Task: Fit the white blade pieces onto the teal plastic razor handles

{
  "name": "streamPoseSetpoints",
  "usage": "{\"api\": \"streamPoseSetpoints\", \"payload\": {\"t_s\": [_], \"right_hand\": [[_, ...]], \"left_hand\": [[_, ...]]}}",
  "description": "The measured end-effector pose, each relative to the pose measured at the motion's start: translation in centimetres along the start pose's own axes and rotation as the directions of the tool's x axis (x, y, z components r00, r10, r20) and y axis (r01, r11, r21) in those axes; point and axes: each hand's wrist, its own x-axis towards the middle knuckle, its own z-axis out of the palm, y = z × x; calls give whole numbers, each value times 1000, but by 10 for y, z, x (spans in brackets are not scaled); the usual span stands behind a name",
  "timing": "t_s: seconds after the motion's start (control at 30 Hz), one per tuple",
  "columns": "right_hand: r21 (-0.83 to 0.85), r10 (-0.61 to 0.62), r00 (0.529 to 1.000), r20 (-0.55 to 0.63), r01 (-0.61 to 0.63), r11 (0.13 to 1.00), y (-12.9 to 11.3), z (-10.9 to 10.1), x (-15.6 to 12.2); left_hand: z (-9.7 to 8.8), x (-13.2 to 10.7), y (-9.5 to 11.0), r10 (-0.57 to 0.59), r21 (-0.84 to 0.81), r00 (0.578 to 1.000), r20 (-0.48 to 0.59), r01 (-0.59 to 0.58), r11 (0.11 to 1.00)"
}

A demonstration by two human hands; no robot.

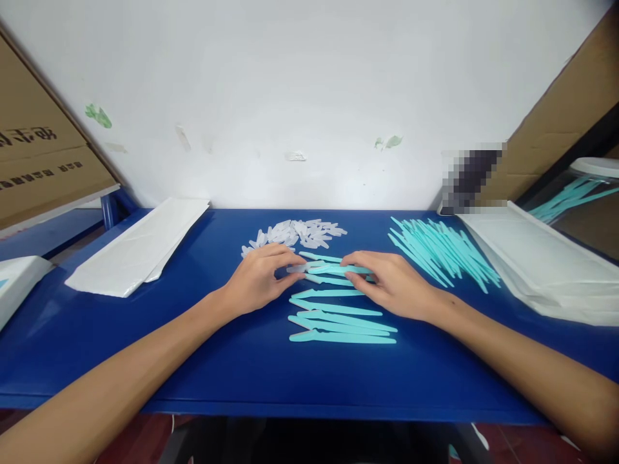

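Note:
My right hand (391, 278) pinches the handle of a turquoise eyebrow razor (331, 269), held level above the table. At the razor's blade end, my left hand (258, 278) pinches a small clear plastic cap (296, 268); the cap looks to be at or over the blade, but how far on I cannot tell. Beneath and in front of my hands lie several more turquoise razors (343, 319) in a rough row, blade ends to the left. Behind my left hand is a heap of clear caps (309, 232). Beyond my right hand spreads a pile of turquoise razors (442, 251).
White plastic bags lie on the blue table (232, 380), one stack at left (145, 245), another at right (541, 264). Cardboard boxes stand at left (43, 148) and right (556, 122). A clear jar (594, 169) holding turquoise razors is at far right. A white wall rises behind.

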Motion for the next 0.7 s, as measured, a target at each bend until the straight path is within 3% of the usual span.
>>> {"api": "streamPoseSetpoints", "payload": {"t_s": [0.7], "right_hand": [[46, -57, 998, 6, 57, 997, -5, 4, 2]], "left_hand": [[8, 3, 11, 4, -113, 1000, -18, -6, 994]]}}
